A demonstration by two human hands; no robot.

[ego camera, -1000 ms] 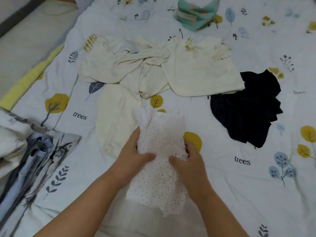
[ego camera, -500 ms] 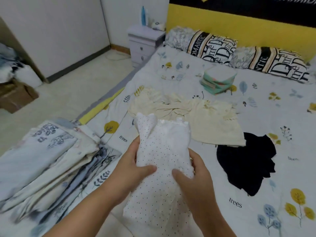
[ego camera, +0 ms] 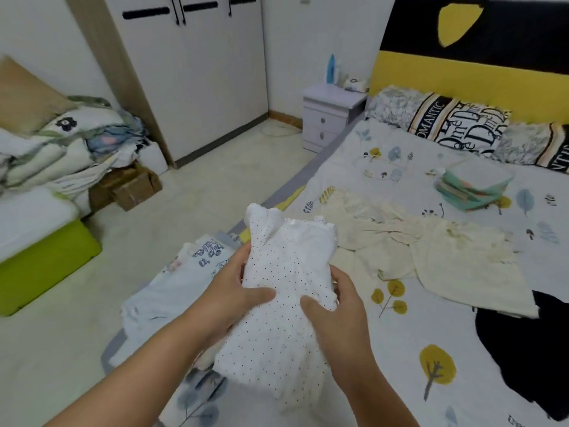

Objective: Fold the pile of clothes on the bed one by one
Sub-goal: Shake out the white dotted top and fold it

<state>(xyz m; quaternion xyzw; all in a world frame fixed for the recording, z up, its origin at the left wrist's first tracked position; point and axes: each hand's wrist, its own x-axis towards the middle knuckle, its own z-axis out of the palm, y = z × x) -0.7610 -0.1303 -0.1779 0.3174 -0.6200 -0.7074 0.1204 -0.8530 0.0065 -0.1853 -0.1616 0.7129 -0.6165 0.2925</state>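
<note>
Presently both hands hold one garment off the bed. The left hand (ego camera: 235,291) grips the left edge of the white polka-dot garment (ego camera: 286,306), thumb pressed across its front and fingers hidden behind the cloth. The right hand (ego camera: 337,315) grips the right edge the same way, thumb on the front. The garment stands upright between them, a narrow bundle, its upper part rising above the hands and its lower part hanging below the wrists.

Risk, as judged: the grip sits mid-length only, so the loose lower part may fall open when the piece is set down, and the fold would be lost. The thin cloth may also slide under the thumbs if either hand releases first.

Just left of the hands, at the near edge of the bed (ego camera: 462,349), lies a stack of folded clothes (ego camera: 172,291), the likely destination. To the right lie a cream garment (ego camera: 446,263), spread and unfolded, and a black garment (ego camera: 523,349) nearer on the right, also unfolded. A teal folded bundle (ego camera: 474,188) rests farther off, short of the pillows (ego camera: 455,124).
</note>
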